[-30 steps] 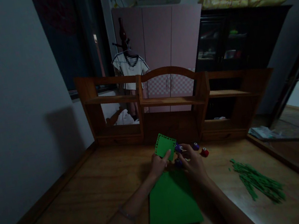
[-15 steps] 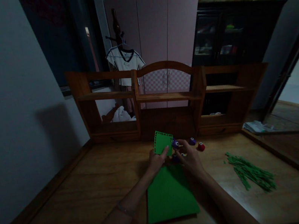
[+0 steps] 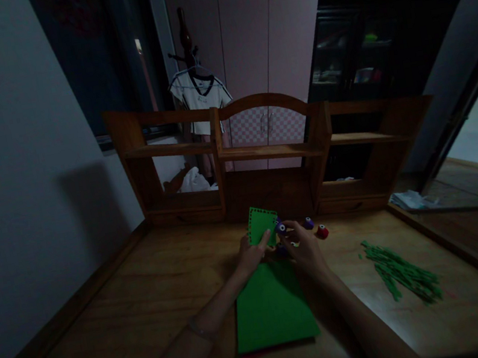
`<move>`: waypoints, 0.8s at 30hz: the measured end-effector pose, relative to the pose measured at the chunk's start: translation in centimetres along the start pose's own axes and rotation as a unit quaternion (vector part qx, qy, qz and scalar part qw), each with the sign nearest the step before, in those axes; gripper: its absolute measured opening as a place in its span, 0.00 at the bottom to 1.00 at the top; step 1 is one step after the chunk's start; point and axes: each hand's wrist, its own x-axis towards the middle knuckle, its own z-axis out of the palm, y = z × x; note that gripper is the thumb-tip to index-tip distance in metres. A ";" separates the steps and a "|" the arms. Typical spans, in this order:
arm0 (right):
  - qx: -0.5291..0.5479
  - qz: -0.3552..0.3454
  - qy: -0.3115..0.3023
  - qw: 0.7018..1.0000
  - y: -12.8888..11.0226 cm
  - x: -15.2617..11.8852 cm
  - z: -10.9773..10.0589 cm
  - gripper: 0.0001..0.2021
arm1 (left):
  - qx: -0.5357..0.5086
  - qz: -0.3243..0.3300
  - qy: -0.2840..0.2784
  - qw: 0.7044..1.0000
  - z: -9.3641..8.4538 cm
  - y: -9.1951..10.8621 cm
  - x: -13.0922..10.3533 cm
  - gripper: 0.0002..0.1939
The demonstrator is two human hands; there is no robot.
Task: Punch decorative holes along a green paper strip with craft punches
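Observation:
My left hand [image 3: 251, 253] pinches a small green paper card [image 3: 262, 227] by its lower edge, thumb on top. A row of small dark marks or holes runs along the card's left, top and right edges. At the card's right edge my right hand [image 3: 304, 247] has its fingers closed around a small purple craft punch [image 3: 281, 229] with a white, dark-centred spot. Another purple punch [image 3: 282, 249] lies just below, partly hidden by the fingers. Beneath both hands, a stack of larger green paper sheets [image 3: 273, 311] rests on the table, with a red edge showing underneath.
Another purple punch [image 3: 308, 223] and a red punch [image 3: 322, 231] stand right of my right hand. A heap of green paper strips [image 3: 402, 271] lies farther right on the wooden table [image 3: 159, 302]. A wooden shelf unit [image 3: 271, 152] lines the table's back edge.
The view has shifted slightly. Both hands stay on the card and punch at its right edge; the card's tilt and the right fingers differ only a little.

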 end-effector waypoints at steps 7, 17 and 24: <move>-0.003 0.005 -0.019 1.000 0.1 -0.3 0.2 0.13 | 0.013 0.014 0.040 0.999 0.9 -1.6 0.4 0.20; 0.009 -0.004 -0.020 1.000 0.0 -0.3 0.2 0.13 | 0.024 0.010 0.053 0.998 0.7 -2.3 0.6 0.21; 0.027 0.010 -0.027 0.999 0.2 -0.5 0.5 0.12 | 0.061 0.013 0.044 0.997 0.4 -1.7 0.4 0.20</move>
